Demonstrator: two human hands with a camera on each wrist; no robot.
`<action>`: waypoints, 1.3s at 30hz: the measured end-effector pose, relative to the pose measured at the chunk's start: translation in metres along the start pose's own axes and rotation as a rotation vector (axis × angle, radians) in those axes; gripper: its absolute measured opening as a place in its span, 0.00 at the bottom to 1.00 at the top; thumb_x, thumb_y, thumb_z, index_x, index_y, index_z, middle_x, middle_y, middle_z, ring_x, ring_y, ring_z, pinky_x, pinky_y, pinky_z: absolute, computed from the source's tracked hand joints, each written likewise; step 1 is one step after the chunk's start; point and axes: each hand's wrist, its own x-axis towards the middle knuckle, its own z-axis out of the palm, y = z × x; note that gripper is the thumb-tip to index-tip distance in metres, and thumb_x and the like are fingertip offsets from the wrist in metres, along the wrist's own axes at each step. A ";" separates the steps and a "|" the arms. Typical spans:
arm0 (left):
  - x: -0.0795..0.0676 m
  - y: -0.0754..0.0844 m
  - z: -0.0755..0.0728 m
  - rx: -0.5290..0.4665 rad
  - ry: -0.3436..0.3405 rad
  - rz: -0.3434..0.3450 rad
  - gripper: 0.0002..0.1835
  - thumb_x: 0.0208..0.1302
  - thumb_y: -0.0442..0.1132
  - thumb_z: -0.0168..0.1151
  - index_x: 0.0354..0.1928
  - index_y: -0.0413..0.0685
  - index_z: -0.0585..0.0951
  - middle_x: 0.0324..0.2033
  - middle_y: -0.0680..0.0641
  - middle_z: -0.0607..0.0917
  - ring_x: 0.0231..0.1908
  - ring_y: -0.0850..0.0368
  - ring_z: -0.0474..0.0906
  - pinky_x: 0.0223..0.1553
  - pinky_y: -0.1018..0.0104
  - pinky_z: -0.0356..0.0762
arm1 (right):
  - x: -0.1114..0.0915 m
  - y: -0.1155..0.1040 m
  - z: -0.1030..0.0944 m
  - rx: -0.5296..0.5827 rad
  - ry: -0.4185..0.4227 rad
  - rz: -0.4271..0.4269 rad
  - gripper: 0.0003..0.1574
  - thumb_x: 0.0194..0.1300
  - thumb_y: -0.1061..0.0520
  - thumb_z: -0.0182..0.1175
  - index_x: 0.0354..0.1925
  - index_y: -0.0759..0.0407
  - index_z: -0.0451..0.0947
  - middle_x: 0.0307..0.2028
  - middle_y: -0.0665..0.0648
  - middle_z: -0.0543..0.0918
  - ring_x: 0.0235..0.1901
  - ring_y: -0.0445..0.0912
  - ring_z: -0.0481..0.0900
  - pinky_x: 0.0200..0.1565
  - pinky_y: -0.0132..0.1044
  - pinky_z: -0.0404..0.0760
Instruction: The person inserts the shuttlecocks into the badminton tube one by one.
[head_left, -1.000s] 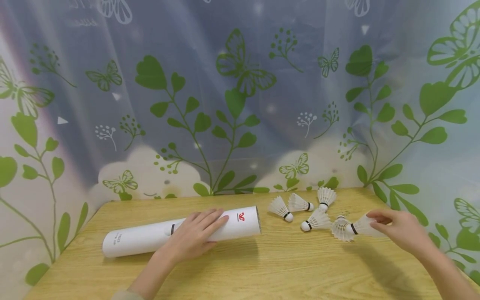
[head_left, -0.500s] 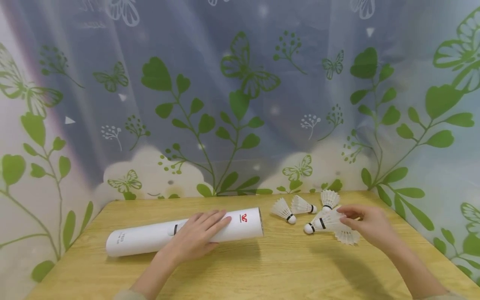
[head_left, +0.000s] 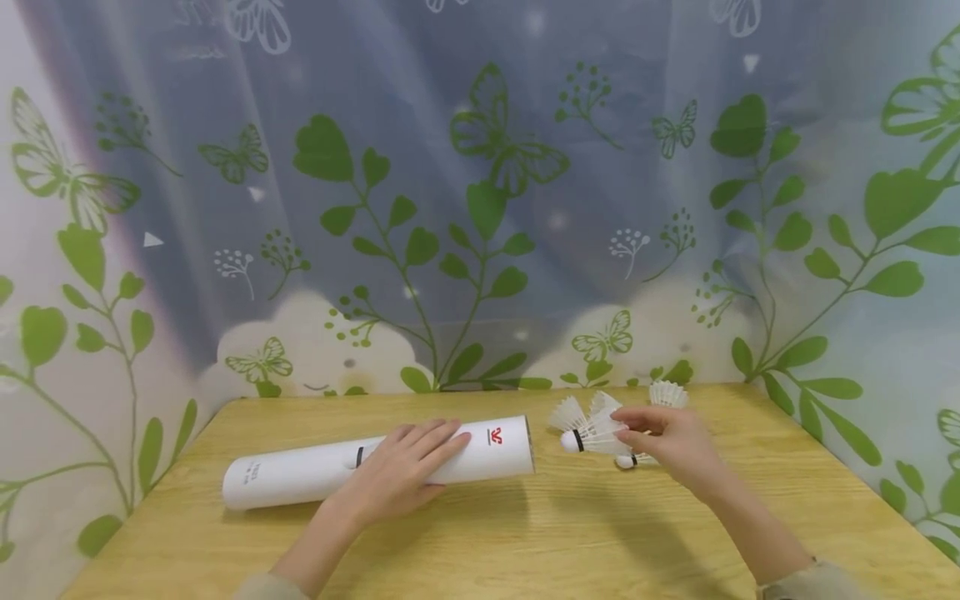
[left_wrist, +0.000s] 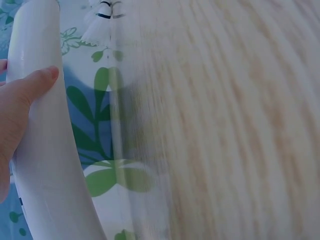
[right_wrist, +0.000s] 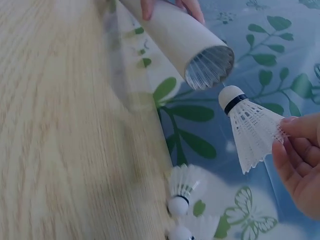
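Note:
A white shuttlecock tube point(head_left: 292, 475) lies across the left half of the table, its right end lifted a little. My left hand point(head_left: 401, 467) grips it from above, the thumb on the near side, as the left wrist view also shows. Feathered skirts point(right_wrist: 207, 67) are visible inside the tube's open end in the right wrist view. My right hand point(head_left: 671, 442) pinches a shuttlecock point(head_left: 588, 436) by its skirt edge. That shuttlecock's cork point(right_wrist: 230, 96) points at the tube mouth, just short of it.
Several loose shuttlecocks lie behind and under my right hand, among them one at the back point(head_left: 667, 394) and one near the tube point(head_left: 567, 412); some are partly hidden. The wooden table point(head_left: 570, 550) ends at a leaf-patterned curtain point(head_left: 390, 250).
My right hand has carried the pinched shuttlecock leftward from the table's right side, over the loose ones, to near the tube's open end. My left hand keeps its hold on the tube.

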 end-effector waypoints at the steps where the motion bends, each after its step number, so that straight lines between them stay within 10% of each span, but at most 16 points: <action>1: 0.000 0.000 0.000 0.001 -0.005 -0.003 0.46 0.41 0.48 0.77 0.65 0.45 0.68 0.60 0.44 0.74 0.57 0.49 0.72 0.48 0.54 0.76 | 0.001 -0.002 0.004 0.018 -0.004 -0.001 0.21 0.61 0.57 0.63 0.50 0.66 0.78 0.40 0.62 0.83 0.31 0.50 0.82 0.27 0.33 0.79; 39: 0.001 -0.001 0.002 0.013 0.018 0.016 0.47 0.40 0.50 0.77 0.64 0.45 0.68 0.60 0.44 0.73 0.57 0.49 0.72 0.47 0.55 0.77 | 0.012 -0.020 0.075 0.307 -0.016 -0.072 0.11 0.61 0.65 0.60 0.41 0.71 0.77 0.34 0.65 0.83 0.31 0.41 0.80 0.36 0.32 0.82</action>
